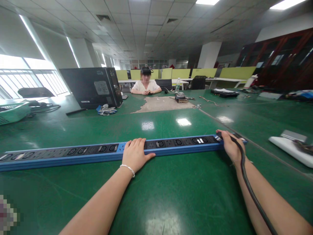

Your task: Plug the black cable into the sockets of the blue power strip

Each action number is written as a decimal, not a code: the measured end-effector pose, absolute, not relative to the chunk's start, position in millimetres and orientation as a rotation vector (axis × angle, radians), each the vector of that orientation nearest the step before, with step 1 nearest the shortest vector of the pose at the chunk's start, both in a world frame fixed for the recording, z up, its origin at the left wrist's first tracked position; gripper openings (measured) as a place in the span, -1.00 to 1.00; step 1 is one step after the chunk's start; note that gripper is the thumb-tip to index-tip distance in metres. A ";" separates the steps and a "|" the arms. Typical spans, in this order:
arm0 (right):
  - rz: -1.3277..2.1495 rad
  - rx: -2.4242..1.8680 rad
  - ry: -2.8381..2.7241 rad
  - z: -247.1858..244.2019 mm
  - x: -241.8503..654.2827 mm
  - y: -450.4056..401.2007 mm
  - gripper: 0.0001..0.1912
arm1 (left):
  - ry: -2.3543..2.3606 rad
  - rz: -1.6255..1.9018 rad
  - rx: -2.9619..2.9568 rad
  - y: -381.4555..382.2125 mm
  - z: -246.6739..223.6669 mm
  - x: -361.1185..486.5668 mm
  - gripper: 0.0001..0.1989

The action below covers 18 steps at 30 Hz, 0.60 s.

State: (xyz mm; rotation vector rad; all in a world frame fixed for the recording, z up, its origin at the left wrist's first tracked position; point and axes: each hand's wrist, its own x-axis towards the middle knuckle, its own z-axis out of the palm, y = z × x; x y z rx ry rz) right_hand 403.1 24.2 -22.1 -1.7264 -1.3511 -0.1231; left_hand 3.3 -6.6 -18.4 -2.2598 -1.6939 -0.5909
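A long blue power strip (186,150) with black sockets lies across the green table. My left hand (135,153) rests over its middle, fingers on the far edge and thumb on the near side, gripping it. At the strip's right end my right hand (228,145) is closed on the end of a thick black cable (244,169), close to the last sockets. The cable runs back over my right forearm. Whether the plug is inside a socket is hidden by my fingers.
Across the green table (158,189) sits a person (145,85). A black computer case (94,87), gloves (107,110) and a green basket (14,112) stand at the left. A bottle (177,85) and a small device (181,97) are farther back; a white object (292,150) lies right.
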 end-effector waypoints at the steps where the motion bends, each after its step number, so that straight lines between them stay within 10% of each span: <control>1: -0.093 -1.755 -1.351 -20.8 400.0 24.9 -0.51 | -1.688 -0.591 -2.263 -6.6 -18.3 3.3 -0.34; 18: -0.093 -1.879 -1.436 -26.1 398.2 32.2 -0.58 | -1.687 -0.593 -2.262 -7.4 -17.0 3.8 -0.35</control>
